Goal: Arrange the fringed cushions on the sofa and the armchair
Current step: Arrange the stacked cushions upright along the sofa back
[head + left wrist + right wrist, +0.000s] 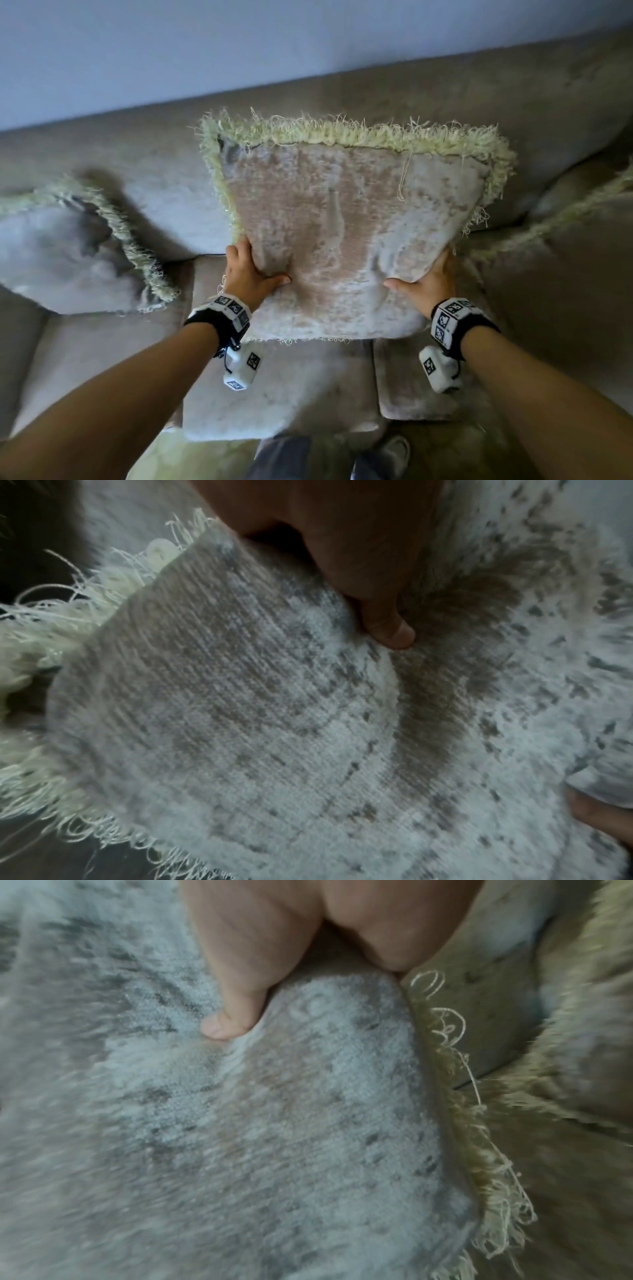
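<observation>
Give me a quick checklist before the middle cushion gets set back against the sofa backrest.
1. Left hand grips the middle cushion at its left edge, thumb on the front face: ok.
2. Right hand grips its right edge, thumb on the front: ok.
3. Cushion roughly level, fringe on top: ok.
4. Backrest behind the cushion is free of other things: ok.
5. Left cushion lies slumped on the seat, not upright: not ok.
6. Right cushion is cut off at the frame edge; its pose: cannot tell.
</observation>
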A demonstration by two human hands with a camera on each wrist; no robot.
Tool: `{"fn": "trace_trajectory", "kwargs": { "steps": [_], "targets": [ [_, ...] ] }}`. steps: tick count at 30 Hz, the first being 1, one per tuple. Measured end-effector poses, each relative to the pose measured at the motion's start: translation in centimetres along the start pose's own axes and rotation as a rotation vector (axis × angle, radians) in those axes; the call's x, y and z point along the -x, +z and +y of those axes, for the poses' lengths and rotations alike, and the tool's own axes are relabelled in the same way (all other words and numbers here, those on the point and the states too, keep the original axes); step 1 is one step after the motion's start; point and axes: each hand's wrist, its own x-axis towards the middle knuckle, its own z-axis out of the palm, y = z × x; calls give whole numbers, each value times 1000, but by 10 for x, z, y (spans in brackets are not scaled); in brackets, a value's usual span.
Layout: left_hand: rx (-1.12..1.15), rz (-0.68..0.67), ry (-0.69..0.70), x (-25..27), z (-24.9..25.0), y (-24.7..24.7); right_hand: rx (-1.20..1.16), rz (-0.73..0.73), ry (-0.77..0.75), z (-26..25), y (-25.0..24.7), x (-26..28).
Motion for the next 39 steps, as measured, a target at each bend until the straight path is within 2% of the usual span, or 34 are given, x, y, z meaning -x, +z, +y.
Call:
{"fn": "trace_trajectory", "kwargs": {
  "steps": [6, 10, 16, 23, 28, 31, 34, 36, 39],
  "targets": [
    [28, 68, -19, -49, -82, -60, 97, 12, -87, -88, 86, -3],
    [22, 78, -11, -91, -123, -93, 172, 17, -72, -130, 137, -12],
    [61, 127, -24, -132, -169, -108, 226, -11, -25, -161, 190, -36],
    [86, 155, -152, -156, -225, -94, 249, -59, -18, -171, 243, -69],
    [60, 203, -175, -169, -260, -64, 345, -111, 97, -151, 272, -96],
    [-74, 143, -209, -174, -276, -50, 384, -136, 180, -140, 280, -101],
    [-164, 87, -178, -167, -294, -43, 488, -224, 242, -124, 286, -101],
    [-231, 21, -190, -159, -304, -42, 541, -281, 224, -124, 285, -95],
    [-299, -95, -257, -152, -306, -48, 560, -292, 195, -127, 279, -91]
  ]
}}
